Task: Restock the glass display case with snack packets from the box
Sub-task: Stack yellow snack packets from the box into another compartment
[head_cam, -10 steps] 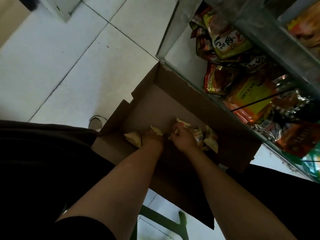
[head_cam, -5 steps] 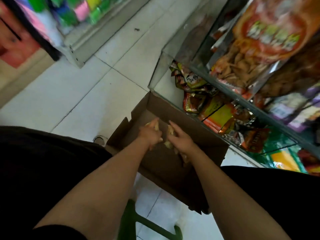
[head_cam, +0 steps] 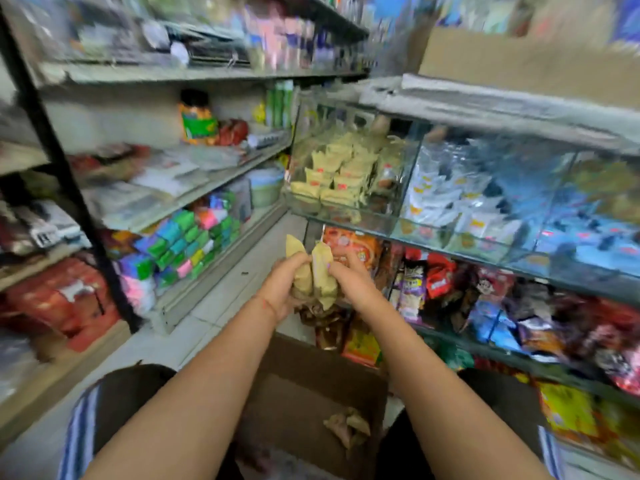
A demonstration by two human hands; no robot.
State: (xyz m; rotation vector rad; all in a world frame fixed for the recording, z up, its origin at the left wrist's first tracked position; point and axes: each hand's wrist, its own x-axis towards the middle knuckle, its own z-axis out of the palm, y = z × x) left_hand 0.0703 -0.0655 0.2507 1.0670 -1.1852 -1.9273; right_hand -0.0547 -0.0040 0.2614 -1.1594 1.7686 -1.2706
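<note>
Crinkly tan packets (head_cam: 313, 275) now lifted, box-clear

Matt brown cardboard box (head_cam: 311, 386), clear glass display case (head_cam: 408, 188), pale plastic-looking snack packets (head_cam: 313, 275).

I have both forearms stretched forward and raised, converging toward the middle. My left hand (head_cam: 282, 287) curls its fingers inward, thumb side up; my right hand (head_cam: 349, 278) faces it, fingers bent, the two nearly touching, wrists roughly level.
</note>
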